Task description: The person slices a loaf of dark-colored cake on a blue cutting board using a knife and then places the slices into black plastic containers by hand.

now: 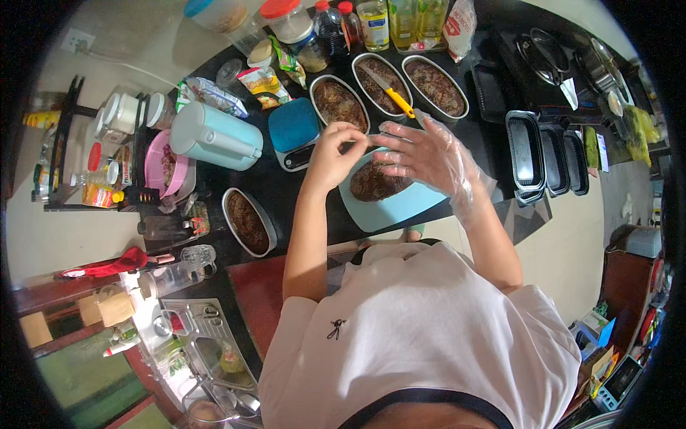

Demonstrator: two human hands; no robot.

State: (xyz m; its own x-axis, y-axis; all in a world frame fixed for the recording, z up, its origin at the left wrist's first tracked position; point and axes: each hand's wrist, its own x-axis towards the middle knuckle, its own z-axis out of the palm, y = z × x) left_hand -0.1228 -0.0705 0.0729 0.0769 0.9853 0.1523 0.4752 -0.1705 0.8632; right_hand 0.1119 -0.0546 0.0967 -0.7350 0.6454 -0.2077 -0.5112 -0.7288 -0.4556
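My bare left hand point(337, 155) has thumb and fingers pinched together at a fingertip of the clear plastic glove on my right hand point(412, 153). That right hand is palm up with its fingers spread, holding nothing. Below both hands, a dark brown oval cake point(375, 182) lies on a light blue cutting board point(383, 214), partly hidden by my fingers. Beyond them stand three oval metal tins of similar cake: a left one point(338, 104), a middle one point(375, 88) and a right one point(435, 86). A yellow-handled knife point(399, 101) lies across the middle tin.
Another filled oval tin point(249, 222) stands left near the counter edge. A kitchen scale point(293, 126) and a light blue pitcher point(214, 137) are left of the board. Black plastic trays point(525, 153) stand at the right. Jars and bottles point(373, 27) line the back.
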